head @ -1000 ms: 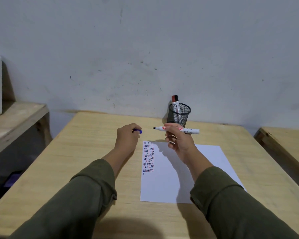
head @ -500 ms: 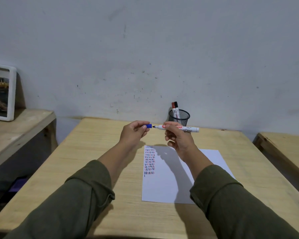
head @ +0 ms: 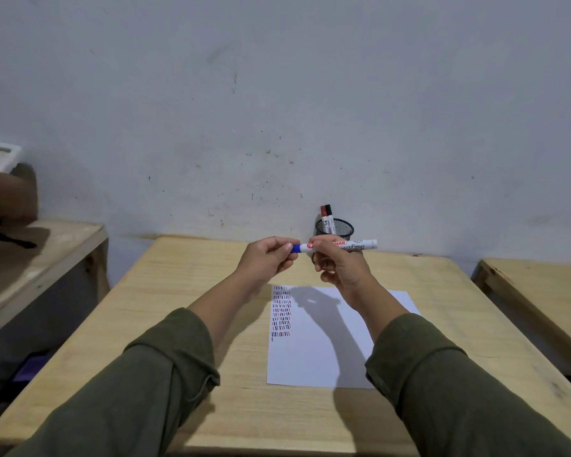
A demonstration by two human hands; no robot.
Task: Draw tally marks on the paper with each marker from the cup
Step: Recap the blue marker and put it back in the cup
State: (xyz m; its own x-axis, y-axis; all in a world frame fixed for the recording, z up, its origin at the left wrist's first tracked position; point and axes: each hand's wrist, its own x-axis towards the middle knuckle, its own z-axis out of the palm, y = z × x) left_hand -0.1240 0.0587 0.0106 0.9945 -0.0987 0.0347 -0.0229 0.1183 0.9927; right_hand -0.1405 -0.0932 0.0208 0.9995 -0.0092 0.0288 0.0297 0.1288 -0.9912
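**Cap Seated on Blue Marker; Return to Cup Pending**

Since the frame one second ago, the blue cap (head: 295, 248) has travelled from the separated left hand (head: 267, 263) onto the tip of the marker (head: 338, 245); both hands now meet above the table (head: 192, 291); left fingers pinch the cap; right hand (head: 340, 267) grips the barrel. Marker long axis runs 9-to-3 o'clock, cap at 9. Mesh cup (head: 335, 228) stands at 12 o'clock, just behind the right hand, which is nearer; judged next move: reorient upright, insert. Paper (head: 323, 357) lies at 6 o'clock, tally rows along its left edge.
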